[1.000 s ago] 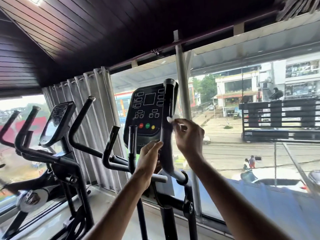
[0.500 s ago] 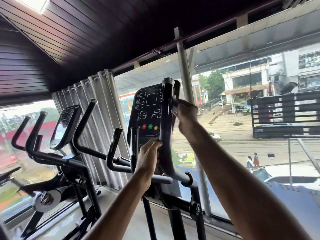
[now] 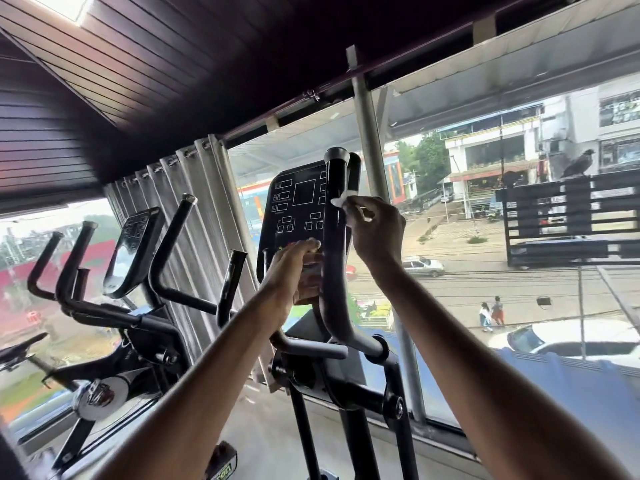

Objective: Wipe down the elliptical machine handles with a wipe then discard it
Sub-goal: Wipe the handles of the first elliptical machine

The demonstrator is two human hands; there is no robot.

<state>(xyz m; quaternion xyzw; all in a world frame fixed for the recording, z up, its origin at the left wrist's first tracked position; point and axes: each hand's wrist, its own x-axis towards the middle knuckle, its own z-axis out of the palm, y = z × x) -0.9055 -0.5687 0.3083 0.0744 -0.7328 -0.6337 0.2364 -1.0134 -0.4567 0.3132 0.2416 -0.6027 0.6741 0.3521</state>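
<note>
Wipe sits pinched in the right hand against the upper handle, centre frame, higher than a second ago. Left hand, curled round the handle below, has climbed too; wiping looks underway, discarding still ahead.

Left hand grips the curved black handle low down; right hand (raised higher) pinches a crumpled white wipe.
</note>
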